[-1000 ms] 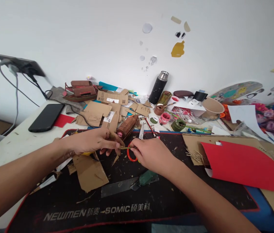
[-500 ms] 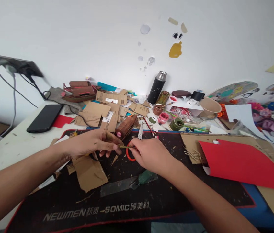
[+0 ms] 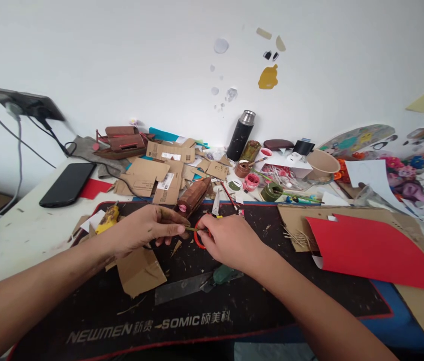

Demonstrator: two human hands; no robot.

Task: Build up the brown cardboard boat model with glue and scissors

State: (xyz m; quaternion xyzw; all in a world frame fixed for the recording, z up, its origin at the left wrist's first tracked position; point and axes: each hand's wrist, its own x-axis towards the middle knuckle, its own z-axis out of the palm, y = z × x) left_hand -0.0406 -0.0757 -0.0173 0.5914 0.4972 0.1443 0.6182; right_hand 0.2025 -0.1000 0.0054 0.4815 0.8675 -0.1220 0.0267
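Note:
My left hand (image 3: pixel 163 225) pinches one end of a thin greenish-brown strip (image 3: pixel 191 229) between thumb and fingers. Its other end is between the closed fingertips of my right hand (image 3: pixel 230 240), so the strip spans the short gap level above the mat. Under my right hand lie scissors (image 3: pixel 216 203) with red handles, partly covered by the fingers. Just behind the hands rests a brown painted boat-shaped piece (image 3: pixel 195 195) with a pink tip. A green-handled cutter (image 3: pixel 224 274) and a clear ruler-like strip (image 3: pixel 178 290) lie in front.
A black mat (image 3: pixel 272 311) covers the near table. Cardboard scraps (image 3: pixel 140 271), a yellow tool (image 3: pixel 109 218) and a phone (image 3: pixel 67 184) lie left. Red paper (image 3: pixel 370 250) lies right. Paint jars (image 3: pixel 272 191), a black thermos (image 3: pixel 241 135) and a brown model boat (image 3: pixel 125 143) stand behind.
My left hand has shifted slightly, and the yellow tool behind the wrist shows more. Both hands keep the strip between them. The whole view has moved a little.

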